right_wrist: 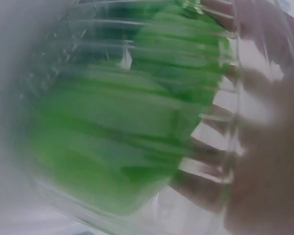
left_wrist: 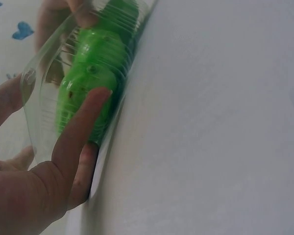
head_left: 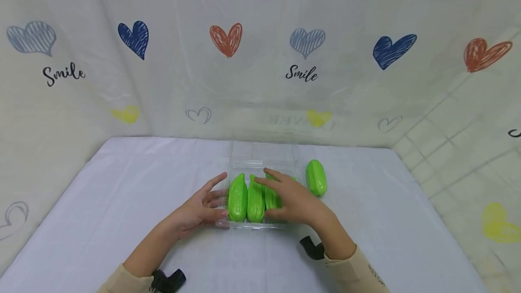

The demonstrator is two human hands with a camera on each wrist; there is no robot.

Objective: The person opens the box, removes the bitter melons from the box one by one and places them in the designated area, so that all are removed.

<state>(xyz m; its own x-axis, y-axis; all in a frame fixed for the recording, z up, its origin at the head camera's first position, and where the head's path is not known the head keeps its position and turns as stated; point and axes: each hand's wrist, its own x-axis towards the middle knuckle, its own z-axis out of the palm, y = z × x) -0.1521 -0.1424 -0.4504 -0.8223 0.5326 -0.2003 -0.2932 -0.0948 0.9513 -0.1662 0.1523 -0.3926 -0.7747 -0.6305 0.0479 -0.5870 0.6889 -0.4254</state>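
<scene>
On the table [head_left: 154,184], at my twelve o'clock, sits a container [head_left: 252,226], its lid [head_left: 264,153] laid open beyond it. At least three vegetables [head_left: 255,200] lie side by side inside. My left fingers [head_left: 202,206] are at its nine o'clock side; my right fingers [head_left: 291,196] are over its three o'clock half. Just outside, at its two o'clock, a loose vegetable [head_left: 316,177] lies on the table. A sheet [head_left: 252,89] hangs behind everything.

Hands [left_wrist: 41,188] at clear box [left_wrist: 45,115], perhaps green vegetables [left_wrist: 99,48]

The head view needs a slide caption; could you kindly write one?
Left hand touching and right hand over a clear container of green pods, another pod lying to its right.
</scene>
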